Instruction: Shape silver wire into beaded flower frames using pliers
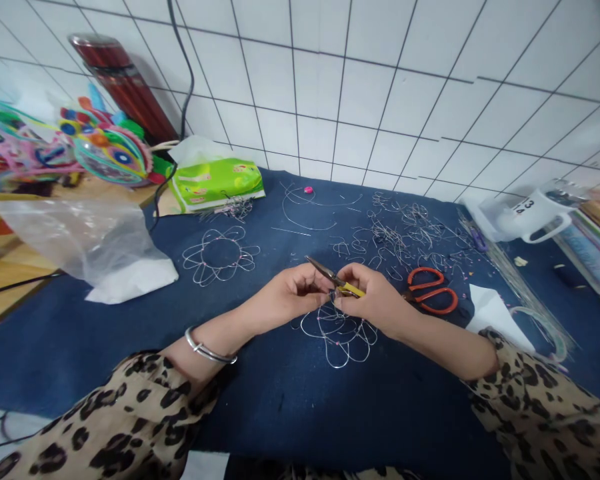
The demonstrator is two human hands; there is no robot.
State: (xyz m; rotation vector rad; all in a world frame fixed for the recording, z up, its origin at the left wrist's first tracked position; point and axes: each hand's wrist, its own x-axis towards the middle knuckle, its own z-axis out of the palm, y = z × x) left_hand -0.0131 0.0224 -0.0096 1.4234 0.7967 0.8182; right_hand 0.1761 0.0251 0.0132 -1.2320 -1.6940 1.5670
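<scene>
My left hand [293, 293] pinches the upper edge of a flower-shaped wire ring [337, 343], whose thin silver loops hang toward me over the cloth. Against it, my right hand [367, 293] grips pliers [325, 270] with yellow handles, their dark pointed jaws aimed up and left. The fingertips of both hands nearly meet, and they hide the exact spot where the wire is held. To the left lies a second flower-shaped wire ring [220, 257], flat on the cloth. Red-handled scissors [433, 291] rest just beyond my right wrist.
Loose bent wires [390, 230] are scattered at the back right, with long straight wires [515, 280] near a white mug [535, 217]. A green tissue pack [217, 183], a clear plastic bag [90, 240] and a red thermos [125, 87] stand left. A tiled wall [360, 87] bounds the back.
</scene>
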